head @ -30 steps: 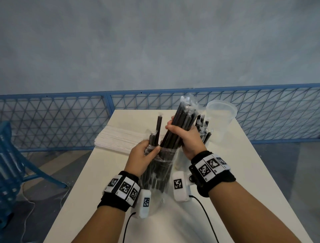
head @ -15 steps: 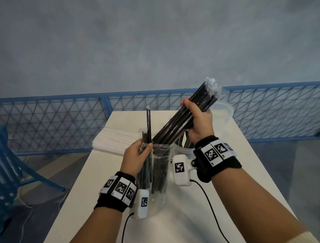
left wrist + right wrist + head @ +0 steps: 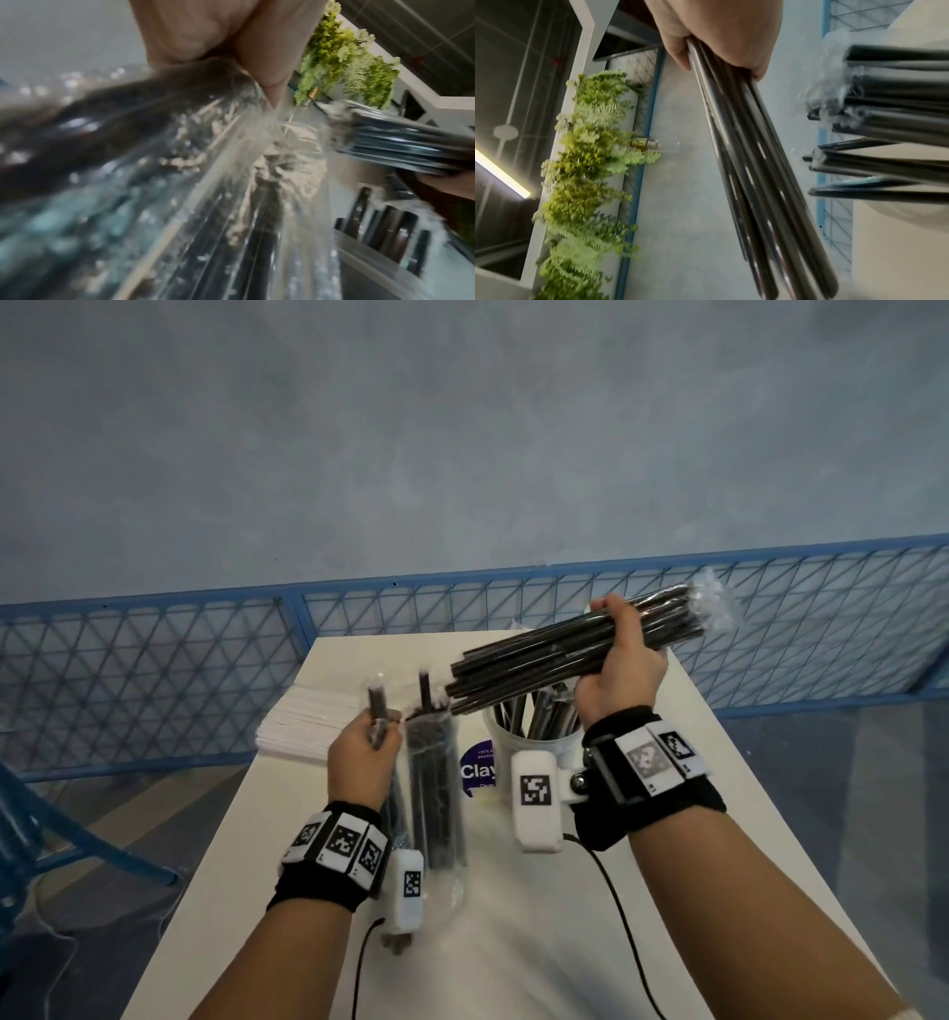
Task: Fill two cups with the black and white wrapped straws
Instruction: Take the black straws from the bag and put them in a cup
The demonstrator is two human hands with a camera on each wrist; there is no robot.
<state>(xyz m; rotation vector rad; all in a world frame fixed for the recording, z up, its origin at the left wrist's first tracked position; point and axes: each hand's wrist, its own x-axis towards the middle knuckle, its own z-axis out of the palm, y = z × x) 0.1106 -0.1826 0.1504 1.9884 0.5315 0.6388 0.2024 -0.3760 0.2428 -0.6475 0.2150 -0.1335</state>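
My right hand [image 3: 624, 654] grips a bundle of black wrapped straws [image 3: 539, 665], held almost level in the air. Its lower end hangs above a clear cup [image 3: 513, 742] that has several black straws standing in it. My left hand [image 3: 367, 752] pinches the top of a clear plastic bag of black straws [image 3: 434, 793] that stands upright on the white table [image 3: 565, 916]. One or two straws poke out above that hand. In the right wrist view the bundle [image 3: 757, 162] runs down from my fingers [image 3: 718, 30], with the cup's straws [image 3: 885, 101] to the right. The left wrist view shows the bag [image 3: 180, 182], blurred.
A flat pile of white wrapped straws [image 3: 308, 721] lies at the table's far left. A purple round sticker [image 3: 477, 770] sits between bag and cup. A blue mesh fence [image 3: 154, 670] runs behind the table, and a blue chair [image 3: 20, 829] stands at the left.
My right hand has drawn the bundle up out of the bag, carried it right and tipped it nearly level over the cup. My left hand has stayed on the bag.
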